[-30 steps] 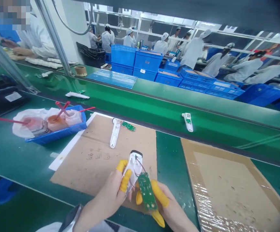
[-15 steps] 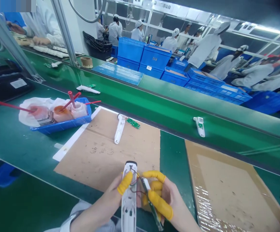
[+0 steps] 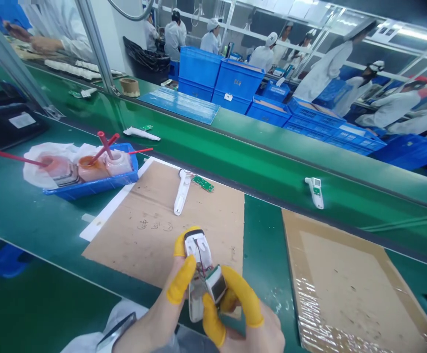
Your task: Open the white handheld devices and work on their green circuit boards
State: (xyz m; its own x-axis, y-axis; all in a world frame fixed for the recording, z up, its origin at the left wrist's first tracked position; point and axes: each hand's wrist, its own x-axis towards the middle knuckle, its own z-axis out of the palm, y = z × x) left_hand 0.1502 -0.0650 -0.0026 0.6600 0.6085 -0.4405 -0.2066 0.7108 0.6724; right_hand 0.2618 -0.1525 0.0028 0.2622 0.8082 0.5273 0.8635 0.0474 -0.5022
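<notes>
My left hand [image 3: 173,289], in yellow finger cots, grips a white plastic housing half [image 3: 198,250] with a dark end cap, tilted over the near edge of the cardboard sheet. My right hand [image 3: 248,314], also in yellow finger cots, pinches a circuit board with a small display [image 3: 216,284] against the housing's middle. Thin wires run between board and housing. Beyond my hands, another white housing [image 3: 182,193] lies on the cardboard, wired to a green circuit board [image 3: 203,183]. My fingers hide part of the held board and the lower housing.
A blue tray [image 3: 88,186] with jars and red sticks stands at left. The green conveyor belt [image 3: 235,157] beyond carries white housings [image 3: 315,193] with boards. A second cardboard sheet [image 3: 346,284] lies at right. Blue crates [image 3: 199,68] and co-workers are farther back.
My right hand has brought the board from the housing's right side onto it, turning the display upward. The housing is tilted more. On the belt, the housings have shifted right.
</notes>
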